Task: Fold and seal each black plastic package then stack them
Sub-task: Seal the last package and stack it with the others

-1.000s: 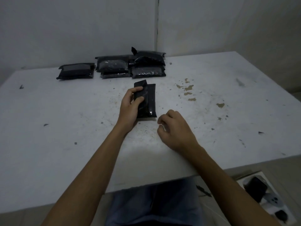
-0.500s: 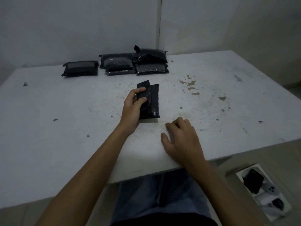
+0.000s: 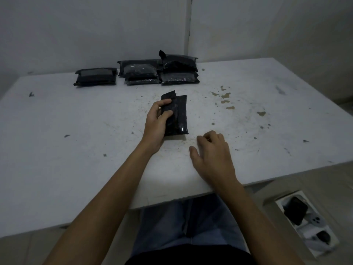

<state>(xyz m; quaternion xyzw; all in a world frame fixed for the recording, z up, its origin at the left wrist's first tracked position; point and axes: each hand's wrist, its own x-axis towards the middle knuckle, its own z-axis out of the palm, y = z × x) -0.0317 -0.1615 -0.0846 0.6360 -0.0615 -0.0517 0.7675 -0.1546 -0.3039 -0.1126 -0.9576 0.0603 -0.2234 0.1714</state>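
A black plastic package (image 3: 178, 116) lies lengthwise on the white table (image 3: 76, 150), with a loose flap folded over its left side. My left hand (image 3: 155, 127) grips that left side, thumb and fingers curled over the flap. To the right and nearer the table's front edge, my right hand (image 3: 212, 155) rests on the table, fingers loosely bent, holding nothing. At the back of the table lie several other black packages: a single one (image 3: 95, 76) at the left, and a stacked group (image 3: 158, 70) in the middle.
Walls stand close behind the table and meet in a corner at the back. Brown stains (image 3: 225, 98) mark the tabletop to the right of the package. On the floor at the lower right sits a white tray (image 3: 305, 222) with dark devices.
My right hand has slid a little toward the front edge and its fingers have relaxed onto the table. The left hand keeps its hold on the package.
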